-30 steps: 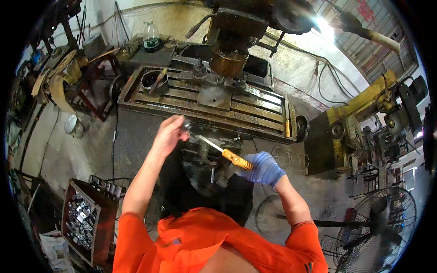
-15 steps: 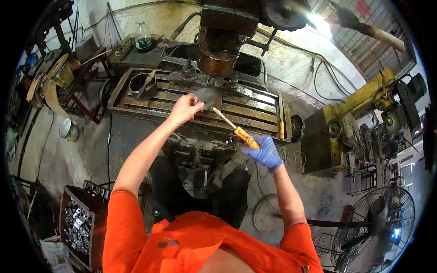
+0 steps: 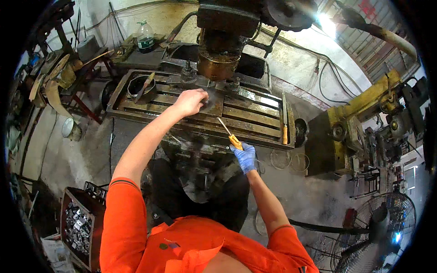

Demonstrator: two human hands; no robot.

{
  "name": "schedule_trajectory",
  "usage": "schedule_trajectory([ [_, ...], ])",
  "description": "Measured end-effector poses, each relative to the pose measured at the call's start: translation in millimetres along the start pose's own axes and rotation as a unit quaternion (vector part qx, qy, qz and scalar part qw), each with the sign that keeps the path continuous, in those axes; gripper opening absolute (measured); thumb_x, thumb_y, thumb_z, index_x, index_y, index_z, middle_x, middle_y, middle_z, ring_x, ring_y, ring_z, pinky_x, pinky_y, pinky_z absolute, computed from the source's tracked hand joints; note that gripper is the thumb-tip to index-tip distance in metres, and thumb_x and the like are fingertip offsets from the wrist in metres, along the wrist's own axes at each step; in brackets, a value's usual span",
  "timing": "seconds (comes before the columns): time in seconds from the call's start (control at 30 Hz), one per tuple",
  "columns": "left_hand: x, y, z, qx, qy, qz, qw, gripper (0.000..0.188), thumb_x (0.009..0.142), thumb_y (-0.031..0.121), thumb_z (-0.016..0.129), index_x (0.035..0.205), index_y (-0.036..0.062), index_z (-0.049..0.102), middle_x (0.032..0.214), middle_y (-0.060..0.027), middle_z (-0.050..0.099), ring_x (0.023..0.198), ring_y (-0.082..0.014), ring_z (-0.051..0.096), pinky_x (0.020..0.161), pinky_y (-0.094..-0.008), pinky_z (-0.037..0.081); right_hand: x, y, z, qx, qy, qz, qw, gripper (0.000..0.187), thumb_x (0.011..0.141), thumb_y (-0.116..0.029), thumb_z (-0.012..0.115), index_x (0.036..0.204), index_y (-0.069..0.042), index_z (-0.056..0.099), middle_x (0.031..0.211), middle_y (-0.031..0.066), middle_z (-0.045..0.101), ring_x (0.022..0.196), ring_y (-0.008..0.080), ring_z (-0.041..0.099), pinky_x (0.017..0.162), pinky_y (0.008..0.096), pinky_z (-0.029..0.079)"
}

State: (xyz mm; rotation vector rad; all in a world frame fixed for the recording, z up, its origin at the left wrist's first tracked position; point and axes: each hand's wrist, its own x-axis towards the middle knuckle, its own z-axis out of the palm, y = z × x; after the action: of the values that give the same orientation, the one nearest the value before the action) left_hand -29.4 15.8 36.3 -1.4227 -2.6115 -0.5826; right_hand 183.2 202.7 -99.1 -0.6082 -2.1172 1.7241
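Overall, a big, grimy machine (image 3: 219,43) takes up 12 o'clock, its round lower end hanging over a long, slotted metal bench (image 3: 261,126). A second machine, yellow and dark (image 3: 337,148), stands at 3 o'clock, and a black caged fan (image 3: 380,223) sits at 4. A deep crate (image 3: 98,220) is at 8 o'clock, a pale pail (image 3: 71,128) on the floor at 9. Beyond the bench, at 11, stands a clear bottle (image 3: 145,40) with a green label. On the bench, a pot (image 3: 146,97) with a brush (image 3: 144,85) leaning in it is at 10 o'clock, and a long, flat file (image 3: 285,129) lies between 2 and 3.

The bare left hand (image 3: 191,102), at 11 o'clock, is over the bench with bent fingers; whether they grip anything I cannot tell. The gloved right hand (image 3: 245,157), at 4, has its fingers clamped around the handle of a yellow-handled tool (image 3: 235,141). That tool lies near the middle, its shaft pointing to 11 o'clock, the tip just by the bench's front edge. Smallest are the metal pieces (image 3: 77,230) heaped in the crate.
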Motion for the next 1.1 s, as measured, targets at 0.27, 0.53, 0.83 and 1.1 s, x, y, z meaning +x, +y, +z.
schedule_trajectory([
  [0.27,6,22,7,0.072,0.000,-0.116,0.991,0.022,0.072,0.023,0.064,0.086,0.0072,0.058,0.084,-0.0117,0.060,0.079,-0.0306,0.060,0.069,-0.0424,0.048,-20,-1,-11,-0.201,0.108,-0.106,0.968,0.036,0.064,-0.018,0.077,0.092,0.000,0.066,0.077,0.0142,0.065,0.070,0.0171,0.061,0.066,0.0278,0.047],
  [0.53,14,1,12,0.063,0.043,-0.077,0.994,0.017,0.074,0.018,0.061,0.090,0.0116,0.062,0.086,-0.0104,0.062,0.079,-0.0305,0.061,0.067,-0.0422,0.048,-59,-12,-78,-0.010,0.060,0.045,0.997,0.026,0.071,-0.009,0.072,0.092,0.004,0.065,0.082,0.0083,0.066,0.075,0.0112,0.059,0.068,0.0255,0.048],
  [0.83,36,-14,45,0.017,0.126,-0.053,0.990,0.017,0.077,0.020,0.059,0.091,0.0113,0.061,0.082,-0.0117,0.063,0.074,-0.0306,0.061,0.065,-0.0415,0.048,-94,-23,-130,-0.190,0.081,0.051,0.977,0.020,0.073,-0.010,0.066,0.089,0.002,0.067,0.078,0.0081,0.067,0.069,0.0105,0.059,0.065,0.0257,0.046],
  [1.1,48,0,39,0.021,0.119,-0.207,0.971,0.029,0.074,0.024,0.063,0.099,0.0099,0.060,0.084,-0.0138,0.063,0.078,-0.0305,0.062,0.065,-0.0424,0.049,-84,-59,-170,-0.201,0.145,-0.045,0.968,0.019,0.070,-0.005,0.069,0.086,0.004,0.066,0.076,0.0070,0.066,0.068,0.0117,0.058,0.065,0.0270,0.048],
])
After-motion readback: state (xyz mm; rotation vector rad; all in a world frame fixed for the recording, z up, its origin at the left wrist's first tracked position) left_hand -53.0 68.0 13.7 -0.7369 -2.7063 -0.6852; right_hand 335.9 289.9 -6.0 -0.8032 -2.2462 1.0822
